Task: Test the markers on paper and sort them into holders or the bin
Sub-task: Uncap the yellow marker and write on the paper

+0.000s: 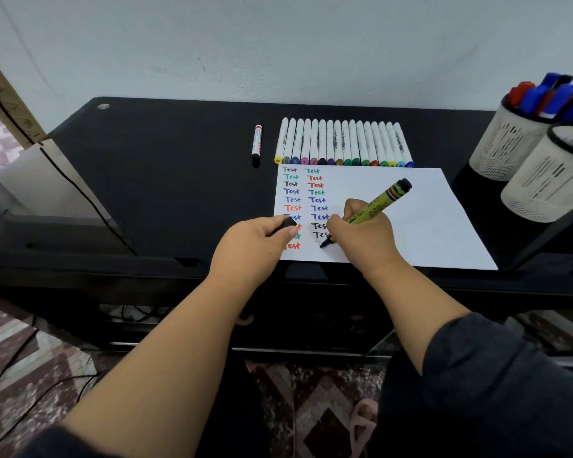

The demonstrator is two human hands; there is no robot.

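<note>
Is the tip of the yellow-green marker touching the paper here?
Touching. In the head view, the right hand holds the yellow-green marker with its black tip on the paper. No gap shows.
</note>
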